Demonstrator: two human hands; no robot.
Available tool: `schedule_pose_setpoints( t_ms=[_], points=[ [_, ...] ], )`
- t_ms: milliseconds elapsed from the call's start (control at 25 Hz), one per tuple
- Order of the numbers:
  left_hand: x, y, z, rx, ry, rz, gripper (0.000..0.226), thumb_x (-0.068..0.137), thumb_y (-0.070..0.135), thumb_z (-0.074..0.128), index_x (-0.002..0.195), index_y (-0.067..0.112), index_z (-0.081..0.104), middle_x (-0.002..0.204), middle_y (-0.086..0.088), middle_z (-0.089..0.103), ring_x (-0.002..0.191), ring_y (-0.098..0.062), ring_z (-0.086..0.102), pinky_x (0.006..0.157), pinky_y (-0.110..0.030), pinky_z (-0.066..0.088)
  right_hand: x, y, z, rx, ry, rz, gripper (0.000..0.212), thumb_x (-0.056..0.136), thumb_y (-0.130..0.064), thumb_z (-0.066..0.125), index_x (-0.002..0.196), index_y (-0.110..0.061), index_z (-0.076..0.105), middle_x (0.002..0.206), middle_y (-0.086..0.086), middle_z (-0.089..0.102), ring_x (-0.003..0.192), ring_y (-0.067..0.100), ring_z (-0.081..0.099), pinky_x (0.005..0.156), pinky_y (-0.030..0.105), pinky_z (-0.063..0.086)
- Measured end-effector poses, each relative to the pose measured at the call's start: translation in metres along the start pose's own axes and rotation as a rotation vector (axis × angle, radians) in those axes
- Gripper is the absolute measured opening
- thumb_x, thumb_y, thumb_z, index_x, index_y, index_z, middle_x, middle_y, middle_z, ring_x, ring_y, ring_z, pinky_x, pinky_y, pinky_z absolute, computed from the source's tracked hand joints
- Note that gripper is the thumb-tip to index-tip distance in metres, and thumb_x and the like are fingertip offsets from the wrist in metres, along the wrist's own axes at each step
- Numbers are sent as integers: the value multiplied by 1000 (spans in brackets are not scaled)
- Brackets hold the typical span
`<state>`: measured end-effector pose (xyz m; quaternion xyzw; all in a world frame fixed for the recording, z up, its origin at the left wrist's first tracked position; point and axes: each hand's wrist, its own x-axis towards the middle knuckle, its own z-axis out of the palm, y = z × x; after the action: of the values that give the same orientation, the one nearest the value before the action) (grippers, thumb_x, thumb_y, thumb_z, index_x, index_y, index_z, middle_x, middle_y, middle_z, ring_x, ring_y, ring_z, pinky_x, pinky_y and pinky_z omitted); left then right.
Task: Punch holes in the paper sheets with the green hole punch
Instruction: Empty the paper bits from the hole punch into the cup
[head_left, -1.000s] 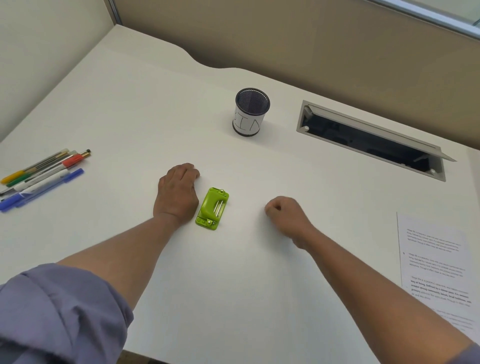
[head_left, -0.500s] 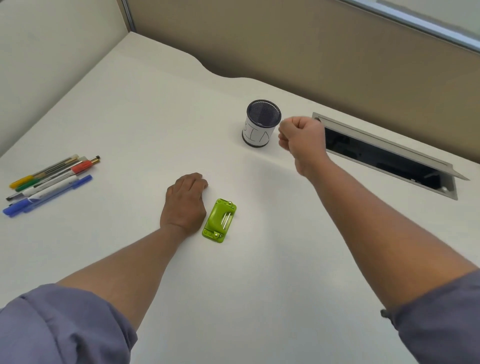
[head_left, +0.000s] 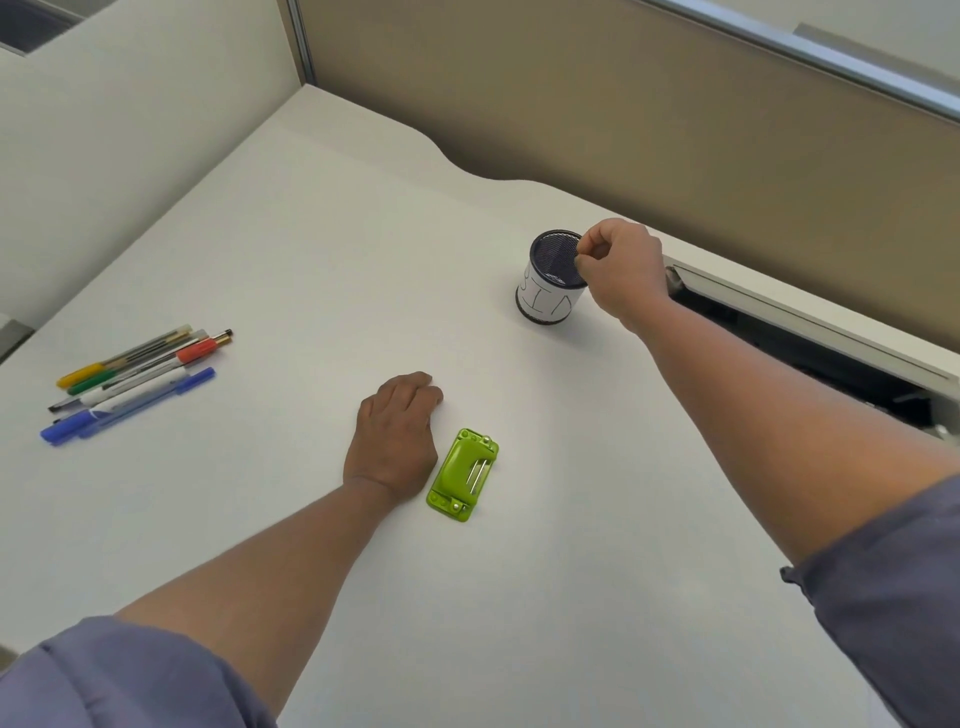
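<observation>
1. Head view is showing the green hole punch (head_left: 463, 473) lying flat on the white desk (head_left: 311, 249), its long axis running slightly tilted toward the far edge.
2. Just left of the hole punch, the left hand (head_left: 396, 437) is resting palm down on the desk with its fingers curled under, grasping nothing; hand and punch are lying very close, and whether they are touching cannot be told.
3. Well beyond the hole punch and to its right, the right hand (head_left: 621, 274) is hovering at the rim of a dark mesh cup (head_left: 551, 278), thumb and forefinger pinched together; whether something tiny is sitting between them cannot be told.
4. Handwritten letters on the cup's white label are showing only in part.
5. Far left of the hole punch, a cluster of pens (head_left: 137, 382) is lying side by side.
6. Right of the cup, an open cable slot (head_left: 810, 338) is being partly covered by the right forearm.
</observation>
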<state>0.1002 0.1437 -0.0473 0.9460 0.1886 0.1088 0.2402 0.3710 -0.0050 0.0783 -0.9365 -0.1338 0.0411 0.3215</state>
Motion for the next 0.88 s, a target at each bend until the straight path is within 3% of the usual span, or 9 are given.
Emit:
schedule_pose_setpoints(
  t_ms=[240,440,640,720,880],
  points=[
    [0,-1,1,3,10,4,31,86,1,59,109,21,63,133,-2,60,127,-19,40,98,-33,27,0,5,4,-12,35,-29,17,84,-13,65,82,-30,65,75,-16,65,83,17,65,69,26,47],
    [1,-1,2,1,1,1,33,85,0,58,111,20,64,134,-2,59,128,-19,40,100,-34,27,-8,3,3,37,66,-45,20,79,-6,57,84,-23,68,84,-8,71,81,17,64,76,32,53],
    [1,-2,1,-5,-12,-1,31,89,2,54,113,19,64,136,-2,58,131,-22,42,103,-38,31,-44,-2,9,148,109,-112,21,76,-5,56,84,-20,67,79,-9,66,68,8,55,68,21,46],
    [1,-2,1,-17,-9,1,31,90,2,53,114,18,64,137,-2,57,132,-22,42,104,-38,31,-73,2,19,193,37,-131,21,77,-4,60,85,-21,69,81,-10,67,65,5,54,67,16,45],
    [-1,0,-2,-49,-15,10,30,91,1,52,115,15,65,137,-4,59,133,-24,45,105,-39,31,-132,12,41,231,-241,-128,27,79,1,64,89,-22,71,85,-9,70,69,7,58,71,20,48]
  ],
)
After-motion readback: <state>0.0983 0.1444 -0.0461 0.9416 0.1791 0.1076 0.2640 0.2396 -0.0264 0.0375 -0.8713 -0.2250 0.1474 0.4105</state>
